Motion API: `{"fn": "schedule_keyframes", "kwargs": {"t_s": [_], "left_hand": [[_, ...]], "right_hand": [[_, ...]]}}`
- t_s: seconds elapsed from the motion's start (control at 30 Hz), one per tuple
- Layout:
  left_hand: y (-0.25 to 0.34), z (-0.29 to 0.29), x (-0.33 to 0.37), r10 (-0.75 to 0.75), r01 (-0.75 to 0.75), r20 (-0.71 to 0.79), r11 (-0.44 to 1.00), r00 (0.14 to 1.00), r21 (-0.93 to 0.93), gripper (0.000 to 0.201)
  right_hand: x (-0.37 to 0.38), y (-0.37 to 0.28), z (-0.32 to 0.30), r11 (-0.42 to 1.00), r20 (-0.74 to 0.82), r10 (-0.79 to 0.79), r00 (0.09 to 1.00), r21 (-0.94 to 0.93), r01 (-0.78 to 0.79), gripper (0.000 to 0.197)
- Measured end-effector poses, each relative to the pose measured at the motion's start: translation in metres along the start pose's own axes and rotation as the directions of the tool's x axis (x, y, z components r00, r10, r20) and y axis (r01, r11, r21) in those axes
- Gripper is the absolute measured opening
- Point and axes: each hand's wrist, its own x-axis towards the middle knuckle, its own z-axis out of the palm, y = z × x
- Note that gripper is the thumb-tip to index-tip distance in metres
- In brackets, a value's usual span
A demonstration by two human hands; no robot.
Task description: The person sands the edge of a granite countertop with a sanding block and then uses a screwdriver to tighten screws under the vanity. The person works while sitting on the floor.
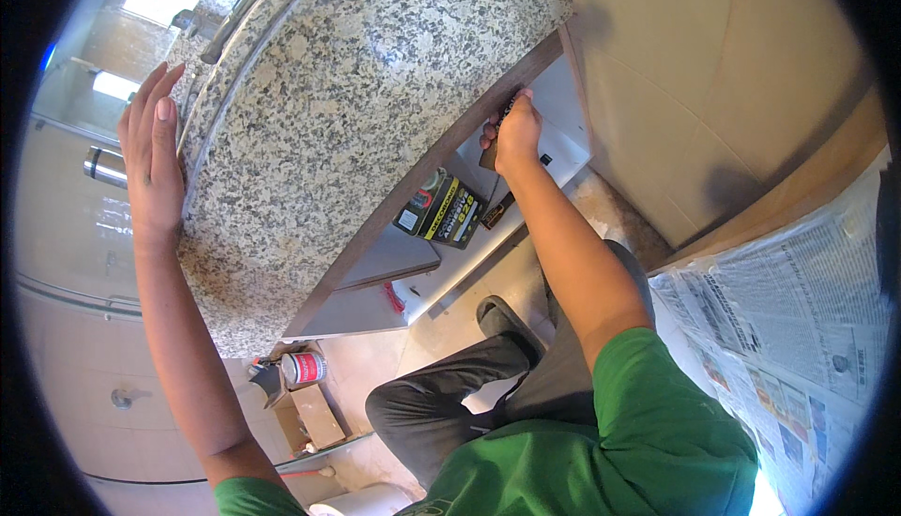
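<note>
Left hand [155, 145] is up on the far edge of the granite counter [347, 94], fingers straight and together, palm flat against the stone, holding nothing. Right hand [516, 131] is tucked under the counter's front lip, fist closed around a small dark tool [490, 155] (a brush or scraper, too hidden to tell), pressed up to the dark brown trim strip [441, 155] that runs beneath the stone. Just below that hand, a yellow-and-black can [452, 211] sits on the grey shelf [389, 258], a smaller dark tin [419, 206] touching its left side. A thin dark stick [497, 211] lies just right of the can. The person crouches, green shirt, dark trousers, one shoe [502, 319] planted on the tile floor. Down low, a red-and-white can [303, 367] stands on the floor beside a cardboard box [317, 416]. Newspaper [798, 310] is spread across the floor on the right, against the beige wall. A metal handle [105, 166] shows past the left hand.
</note>
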Motion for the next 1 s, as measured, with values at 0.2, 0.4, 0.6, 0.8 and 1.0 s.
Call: {"fn": "schedule_keyframes", "kwargs": {"t_s": [0.2,0.4,0.6,0.8,1.0], "left_hand": [[0.0,0.002,0.0,-0.018,0.018,0.002,0.999,1.0,-0.034,0.059],[-0.003,0.001,0.0,0.005,-0.005,0.0,1.0,1.0,0.009,0.059],[-0.002,0.003,0.005,0.001,-0.001,-0.011,1.0,1.0,0.01,0.057],[-0.001,0.002,0.002,-0.013,0.013,-0.009,1.0,1.0,0.0,0.058],[-0.001,0.002,0.002,-0.003,0.003,-0.004,1.0,1.0,-0.004,0.058]], "right_hand": [[0.0,-0.008,0.004,0.998,0.012,0.051,0.999,-0.03,-0.051,0.043],[0.0,-0.009,0.005,0.997,0.005,0.07,0.998,-0.035,-0.07,0.044],[0.001,-0.001,-0.012,1.0,0.067,0.004,0.998,-0.001,-0.004,0.046],[-0.002,-0.005,-0.011,0.999,0.044,-0.039,0.998,-0.021,0.04,0.046],[0.003,-0.003,-0.007,0.998,0.03,-0.06,0.998,0.019,0.059,0.045]]}}
